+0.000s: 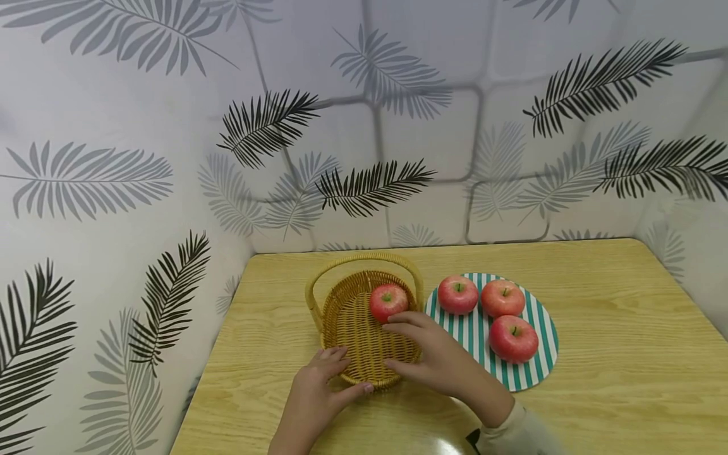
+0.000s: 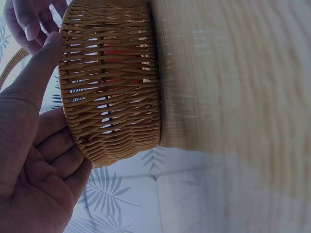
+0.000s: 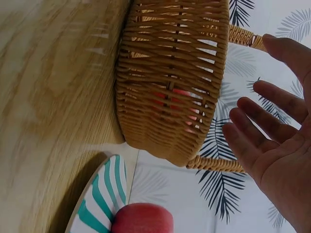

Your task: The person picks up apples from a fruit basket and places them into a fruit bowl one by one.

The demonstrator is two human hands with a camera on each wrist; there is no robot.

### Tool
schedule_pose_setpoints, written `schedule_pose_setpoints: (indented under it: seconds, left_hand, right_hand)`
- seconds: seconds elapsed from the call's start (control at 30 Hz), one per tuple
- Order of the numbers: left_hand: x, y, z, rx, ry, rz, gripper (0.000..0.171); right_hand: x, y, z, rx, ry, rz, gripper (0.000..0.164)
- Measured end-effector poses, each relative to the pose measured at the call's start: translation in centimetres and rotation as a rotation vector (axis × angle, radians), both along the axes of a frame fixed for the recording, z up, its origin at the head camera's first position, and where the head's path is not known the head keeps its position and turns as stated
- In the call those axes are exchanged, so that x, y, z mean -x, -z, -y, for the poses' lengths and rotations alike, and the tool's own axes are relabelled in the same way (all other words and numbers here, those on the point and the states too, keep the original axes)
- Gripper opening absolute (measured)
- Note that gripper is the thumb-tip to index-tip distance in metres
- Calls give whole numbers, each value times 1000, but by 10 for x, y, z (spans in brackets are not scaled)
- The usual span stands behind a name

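A round wicker basket [image 1: 357, 328] with a tall handle stands on the table, one red apple [image 1: 388, 302] inside at its back right. My left hand [image 1: 320, 392] holds the basket's near left rim; in the left wrist view its thumb lies along the rim and its fingers rest around the side. Above the basket's right part is my right hand [image 1: 440, 357], fingers spread and nothing in its grasp. Its fingertips are close to the apple in the head view; whether they touch it I cannot tell. The right wrist view shows that open palm [image 3: 286, 165] beside the rim.
Right of the basket lies a round mat [image 1: 545, 341] with green and white stripes. On it sit three red apples [image 1: 514, 339] close together. The wooden table [image 1: 625, 354] meets a wall [image 1: 421, 145] with a leaf pattern behind.
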State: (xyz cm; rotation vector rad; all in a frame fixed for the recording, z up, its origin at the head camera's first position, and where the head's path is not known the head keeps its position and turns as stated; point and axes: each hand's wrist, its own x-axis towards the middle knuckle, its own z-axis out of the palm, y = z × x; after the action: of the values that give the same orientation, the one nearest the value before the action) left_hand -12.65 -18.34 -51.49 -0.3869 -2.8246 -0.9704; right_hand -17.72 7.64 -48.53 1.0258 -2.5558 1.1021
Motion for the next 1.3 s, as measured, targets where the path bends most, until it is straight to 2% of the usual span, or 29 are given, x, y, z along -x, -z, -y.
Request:
schedule_pose_setpoints:
  seconds: [0.63,1.0,1.3]
  left_hand:
    - [-1,0,2,-6,2,5,69]
    - [-1,-1,2,-16,4,5,69]
    - [0,-4,0,-28,8,18,70]
  right_hand:
    - [16,-4,26,-120,-36,-63,52]
    - [34,1,39,-177,-21,26,53]
    - [46,-1,42,-179,12,-3,53]
